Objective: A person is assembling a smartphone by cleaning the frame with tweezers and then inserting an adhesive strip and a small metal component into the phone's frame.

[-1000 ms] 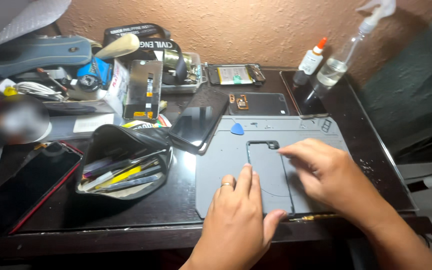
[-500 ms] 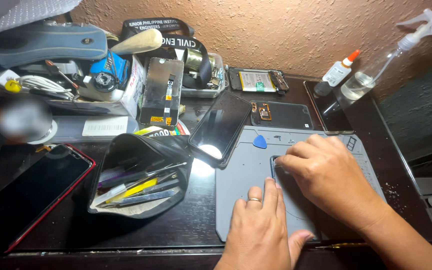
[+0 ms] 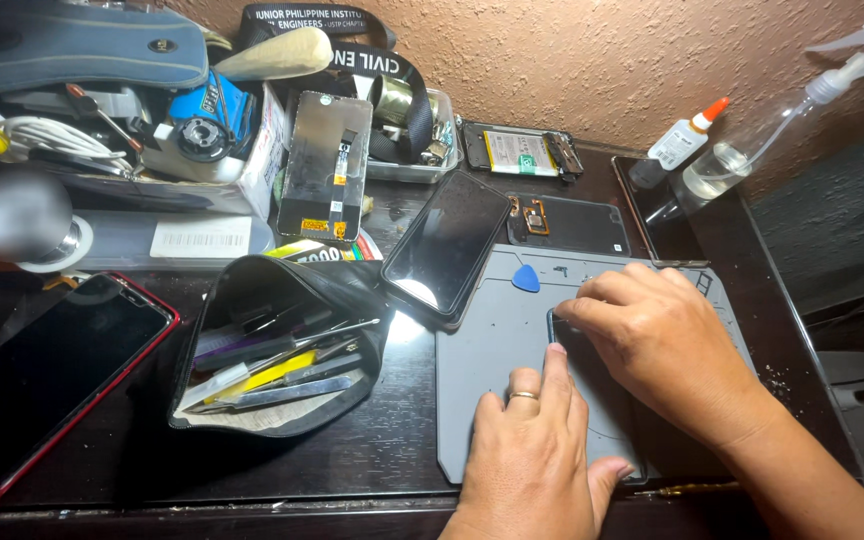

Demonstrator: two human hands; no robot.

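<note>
Both hands [image 3: 602,400] press flat, grasping nothing, on a grey mat [image 3: 482,370] atop the cluttered dark desk [image 3: 352,460].

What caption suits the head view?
Both hands, left hand and right hand, press a dark phone part onto a grey mat.

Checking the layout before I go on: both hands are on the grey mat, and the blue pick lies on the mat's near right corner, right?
Not quite. Both the left hand and right hand are on the grey mat, but the blue pick lies near the mat's far edge, left of the right hand. The head view shows it.
</note>
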